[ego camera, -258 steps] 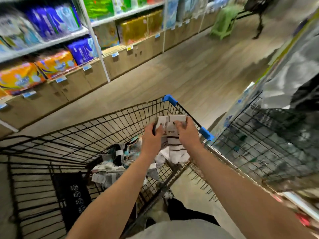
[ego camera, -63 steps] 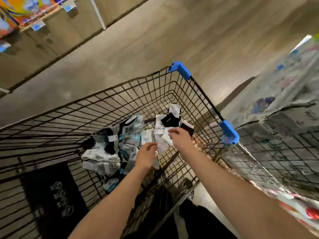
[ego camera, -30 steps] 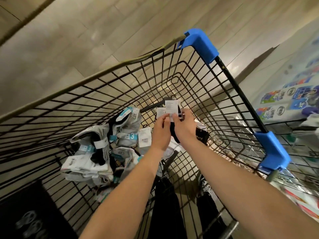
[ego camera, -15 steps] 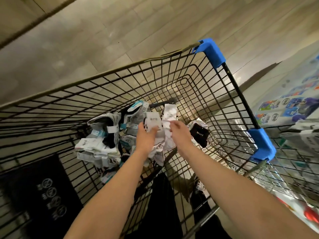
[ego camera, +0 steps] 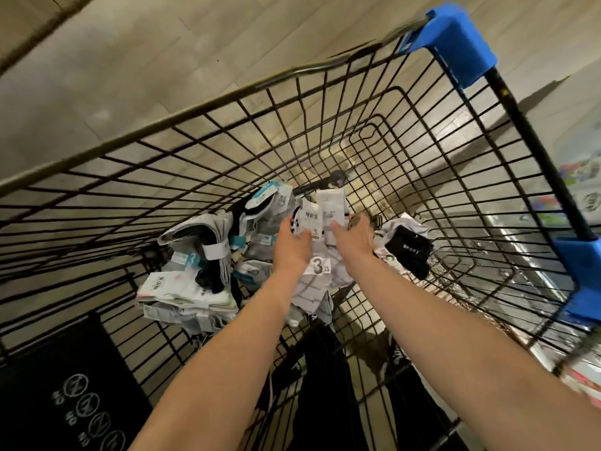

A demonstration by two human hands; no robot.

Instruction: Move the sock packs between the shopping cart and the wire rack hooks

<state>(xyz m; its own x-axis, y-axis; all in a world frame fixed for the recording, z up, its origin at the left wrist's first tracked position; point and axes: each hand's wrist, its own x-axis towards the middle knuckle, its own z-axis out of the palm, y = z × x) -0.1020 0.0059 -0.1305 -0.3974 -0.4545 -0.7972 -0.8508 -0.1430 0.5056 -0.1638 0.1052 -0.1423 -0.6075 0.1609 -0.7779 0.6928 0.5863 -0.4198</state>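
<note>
Both my hands reach down into a black wire shopping cart [ego camera: 208, 109]. My left hand [ego camera: 291, 247] pinches a white sock pack [ego camera: 310, 219] by its printed label card, thumb on the front. Beside it, my right hand [ego camera: 354, 234] holds a second white sock pack [ego camera: 331, 203], thumb on its card and fingers hidden behind. White socks with a "3" label [ego camera: 320, 266] hang between my wrists. Several bundled sock packs [ego camera: 195, 255] lie left of my hands, and a black "SPORT" sock [ego camera: 406, 252] lies to the right.
The cart has blue plastic corners [ego camera: 455, 43] on the far and right rim. A black panel with white icons [ego camera: 65, 385] covers the near left side. Wood-look floor [ego camera: 162, 43] lies beyond. Blurred packaged goods [ego camera: 579, 177] stand at the right edge.
My view has dropped closer into the cart. Both hands have moved lower and a little forward with the two labelled sock packs still held side by side.
</note>
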